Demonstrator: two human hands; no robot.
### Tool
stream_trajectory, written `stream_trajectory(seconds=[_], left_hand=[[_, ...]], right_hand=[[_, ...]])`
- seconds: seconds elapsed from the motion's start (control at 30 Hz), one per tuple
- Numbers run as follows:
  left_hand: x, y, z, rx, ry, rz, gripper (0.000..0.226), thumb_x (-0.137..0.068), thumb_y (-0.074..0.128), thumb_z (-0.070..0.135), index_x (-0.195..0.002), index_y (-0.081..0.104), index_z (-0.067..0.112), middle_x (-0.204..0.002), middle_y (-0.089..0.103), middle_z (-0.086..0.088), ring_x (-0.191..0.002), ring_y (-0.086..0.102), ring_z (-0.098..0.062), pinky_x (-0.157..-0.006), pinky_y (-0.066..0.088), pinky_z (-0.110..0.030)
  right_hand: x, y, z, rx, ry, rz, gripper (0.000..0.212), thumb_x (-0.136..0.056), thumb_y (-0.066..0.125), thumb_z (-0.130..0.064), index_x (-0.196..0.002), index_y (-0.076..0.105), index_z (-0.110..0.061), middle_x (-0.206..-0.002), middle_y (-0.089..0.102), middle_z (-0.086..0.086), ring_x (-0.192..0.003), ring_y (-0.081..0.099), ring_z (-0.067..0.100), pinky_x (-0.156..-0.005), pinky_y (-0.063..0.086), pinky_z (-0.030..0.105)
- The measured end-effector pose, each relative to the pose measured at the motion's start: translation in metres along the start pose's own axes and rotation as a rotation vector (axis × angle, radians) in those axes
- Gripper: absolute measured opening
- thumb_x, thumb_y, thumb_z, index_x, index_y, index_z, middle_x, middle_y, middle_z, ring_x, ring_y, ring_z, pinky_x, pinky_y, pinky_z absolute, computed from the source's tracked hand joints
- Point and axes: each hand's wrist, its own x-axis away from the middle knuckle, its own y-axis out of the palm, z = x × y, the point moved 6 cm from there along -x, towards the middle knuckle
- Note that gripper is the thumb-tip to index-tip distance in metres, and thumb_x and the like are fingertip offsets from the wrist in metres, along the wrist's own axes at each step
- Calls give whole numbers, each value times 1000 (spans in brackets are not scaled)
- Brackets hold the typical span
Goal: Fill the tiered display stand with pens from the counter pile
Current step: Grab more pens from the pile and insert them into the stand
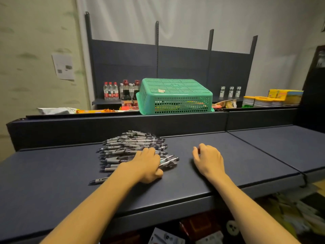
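Note:
A pile of grey-gripped pens [130,147] lies on the dark counter [52,182], left of centre. My left hand [146,166] rests on the pile's near right side, its fingers closed over a few pens [169,160] that stick out to the right. One stray pen [98,180] lies alone near my left forearm. My right hand [208,159] hovers over bare counter to the right of the pile, fingers curled and apart, holding nothing. No tiered display stand is in view.
An upturned green basket [175,96] sits on the ledge behind the counter. Bottles [121,92] stand at the back left, small bottles [230,91] and yellow boxes [284,95] at the back right. A second counter section [281,147] adjoins on the right.

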Motion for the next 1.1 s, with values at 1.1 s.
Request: stream_trajectory(seconds=[1.1], left_hand=[[104, 10, -67, 74, -66, 285, 24, -101, 36, 26, -123, 41, 19, -126, 44, -4, -95, 51, -30, -79, 38, -36]], right_hand=[[4, -6, 2, -24, 38, 5, 35, -99, 43, -30, -73, 53, -9, -68, 55, 6, -62, 48, 23, -59, 35, 29]])
